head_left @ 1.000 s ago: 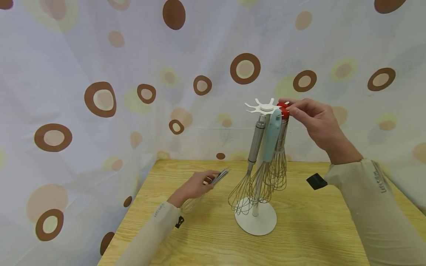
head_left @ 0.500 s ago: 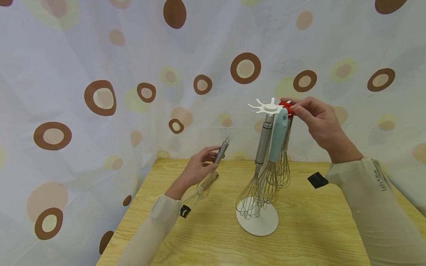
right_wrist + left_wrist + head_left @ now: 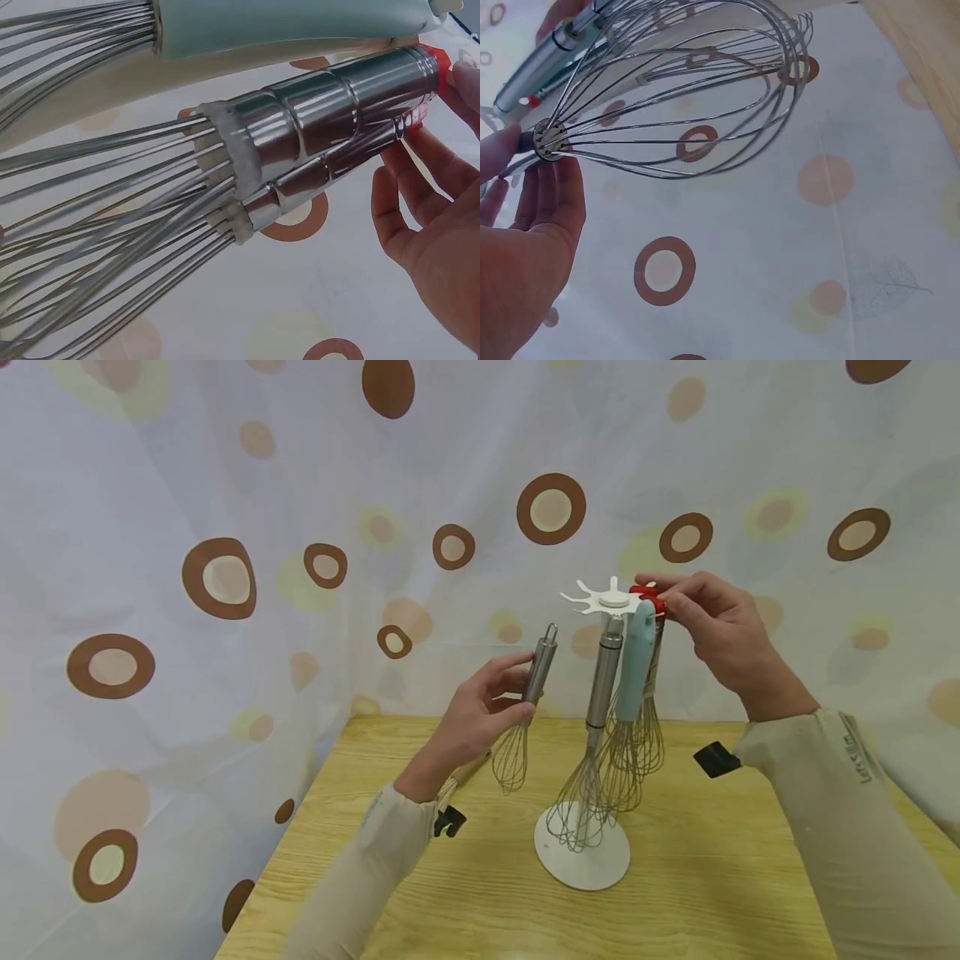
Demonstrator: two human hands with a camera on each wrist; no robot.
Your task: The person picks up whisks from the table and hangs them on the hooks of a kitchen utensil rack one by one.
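My left hand (image 3: 474, 720) grips a small steel whisk (image 3: 542, 668) by its handle, loop end up and wires hanging down, left of the white whisk stand (image 3: 583, 603). In the left wrist view its wire balloon (image 3: 705, 142) points away from the fingers. My right hand (image 3: 723, 631) is at the stand's top right, thumb and fingers pinching the red end (image 3: 442, 69) of a steel whisk (image 3: 322, 105). A second red-ended whisk (image 3: 300, 180) hangs beside it. On the stand's near side hang a grey-handled whisk (image 3: 602, 681) and a light-blue-handled whisk (image 3: 635, 664).
The stand's round white base (image 3: 596, 868) rests on the wooden table (image 3: 697, 877). Behind my left wrist lies another whisk with a beige handle (image 3: 472, 768), partly hidden. A spotted curtain (image 3: 300, 460) closes off the back and left.
My left hand has lifted the small whisk from low over the table, up and right towards the stand, turning it more upright. The stand's top has shifted slightly right; my right hand stays at the red ends.
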